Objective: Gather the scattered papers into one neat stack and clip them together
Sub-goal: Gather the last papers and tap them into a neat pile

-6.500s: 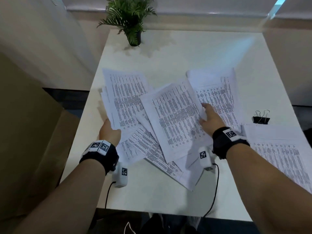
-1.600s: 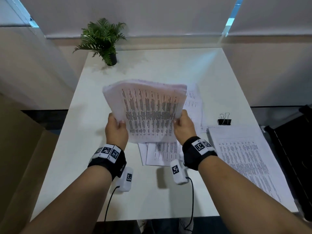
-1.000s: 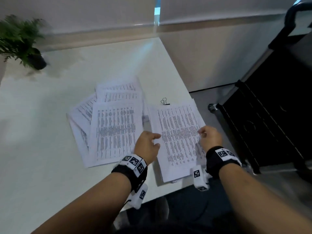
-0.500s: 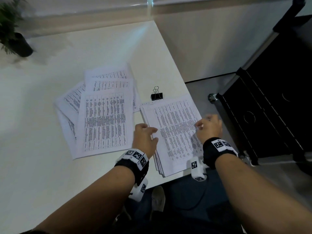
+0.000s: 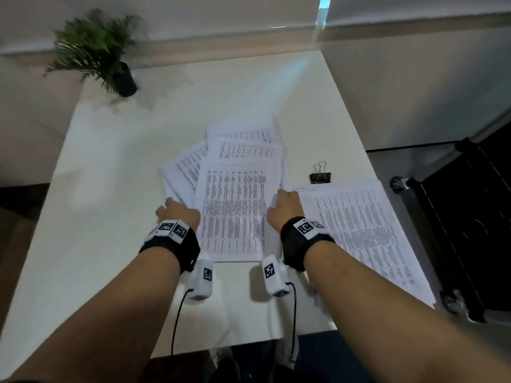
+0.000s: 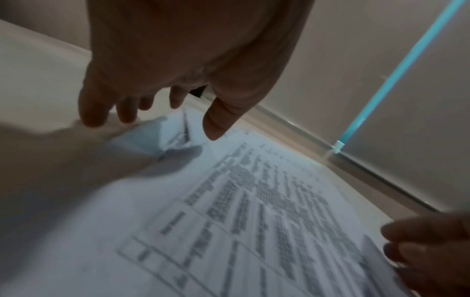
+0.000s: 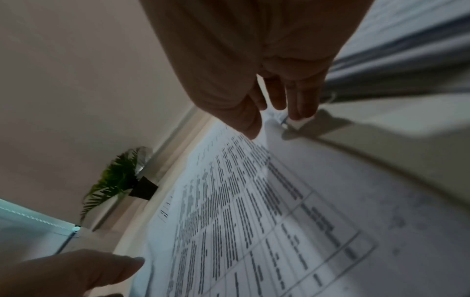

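Observation:
A fanned pile of printed papers point(image 5: 235, 211) lies in the middle of the white table point(image 5: 110, 189). My left hand point(image 5: 177, 208) touches the pile's left edge, and my right hand point(image 5: 282, 204) touches its right edge. In the left wrist view the left hand point(image 6: 152, 124) has straight fingers down at the sheet edges and its thumb hovering over the top page point(image 6: 254, 201). In the right wrist view the right hand point(image 7: 276, 122) has straight fingers on a sheet corner. A second stack of papers point(image 5: 359, 230) lies at the right. A black binder clip point(image 5: 320, 175) sits just beyond it.
A potted plant point(image 5: 121, 81) stands at the table's far left corner. A black wheeled cart point(image 5: 470, 217) is close to the table's right edge. The right stack overhangs that edge slightly. Bare tabletop shows to the left and beyond the papers.
Both hands have left the right stack and moved left to either side of the fanned pile. The view has swung left with them.

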